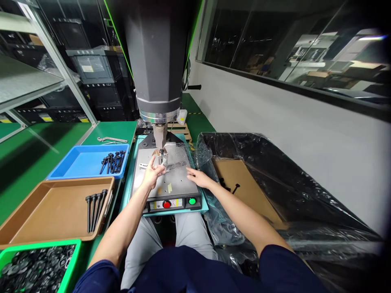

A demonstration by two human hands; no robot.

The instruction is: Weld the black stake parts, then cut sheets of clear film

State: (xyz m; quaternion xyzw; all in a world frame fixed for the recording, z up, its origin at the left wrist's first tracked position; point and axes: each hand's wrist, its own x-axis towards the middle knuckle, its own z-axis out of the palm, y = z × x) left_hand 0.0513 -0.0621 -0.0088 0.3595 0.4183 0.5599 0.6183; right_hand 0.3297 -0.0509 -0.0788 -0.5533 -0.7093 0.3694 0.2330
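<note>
My left hand (150, 174) is at the small metal fixture (165, 160) under the press head (160, 134), its index finger and thumb spread apart. The thumb reaches the fixture's near side, where clear plastic film shows. A short black part (161, 152) stands upright between the press tip and the fixture; its lower end is hard to make out. My right hand (198, 178) hovers by the right edge of the grey base plate (183, 185), fingers stretched to the left and holding nothing. A red button (166, 204) and a green button (192, 201) sit on the plate's front.
On the left are a blue tray (82, 158) with black bolt-like parts, a brown tray (61, 203) with several more, and a green bin (76, 252) of small black pieces. A wrench (112, 139) lies behind. At right stands a plastic-lined box (244, 142) with cardboard inside.
</note>
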